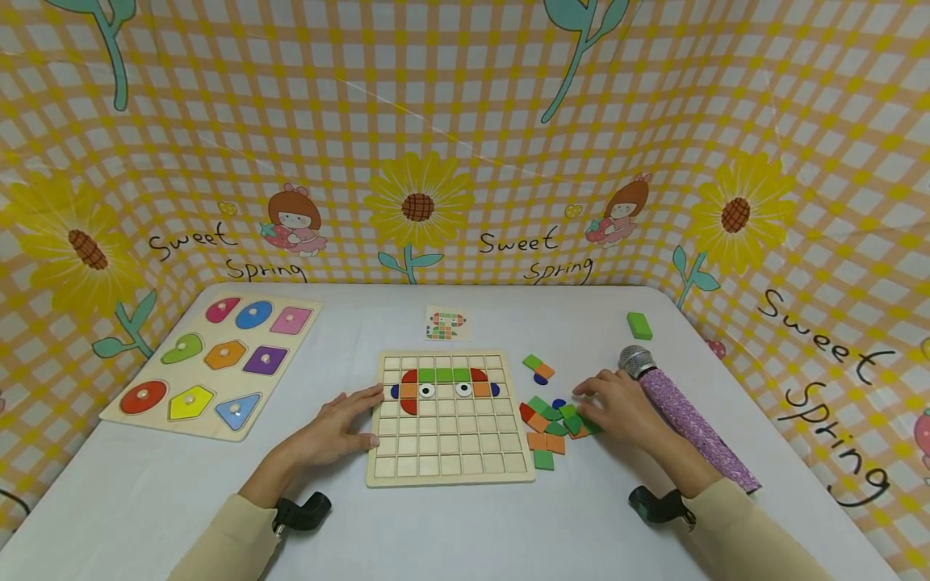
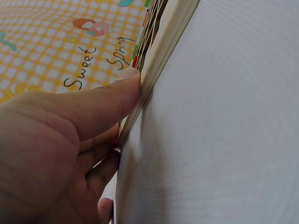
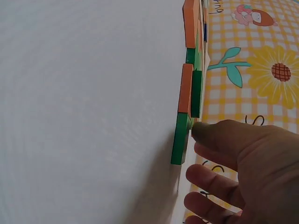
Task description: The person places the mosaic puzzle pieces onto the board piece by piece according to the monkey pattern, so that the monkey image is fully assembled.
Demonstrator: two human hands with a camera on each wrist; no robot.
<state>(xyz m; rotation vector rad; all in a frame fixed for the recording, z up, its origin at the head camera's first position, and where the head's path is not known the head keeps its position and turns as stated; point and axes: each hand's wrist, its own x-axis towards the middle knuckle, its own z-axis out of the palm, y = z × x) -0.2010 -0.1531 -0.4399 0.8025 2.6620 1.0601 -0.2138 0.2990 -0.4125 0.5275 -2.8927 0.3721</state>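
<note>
A wooden grid board (image 1: 450, 476) lies flat on the white table, partly filled in its upper rows with red, green, orange and blue tiles and two eye tiles (image 1: 427, 390). My left hand (image 1: 330, 428) rests against the board's left edge, its thumb (image 2: 112, 105) and fingertips touching the rim. To the right of the board is a loose pile of coloured tiles (image 1: 555, 424). Over the right side of that pile, my right hand (image 1: 617, 407) reaches down with loosely bent fingers. Its thumb tip (image 3: 203, 133) is right beside a green tile (image 3: 179, 140) in the right wrist view.
Behind the board lies a small picture card (image 1: 447, 323). A shape puzzle board (image 1: 163, 355) with knobbed pieces is at the left. On the right are a glittery purple microphone (image 1: 690, 424) and a green block (image 1: 639, 325). Patterned cloth (image 1: 465, 121) encloses the table's back and sides.
</note>
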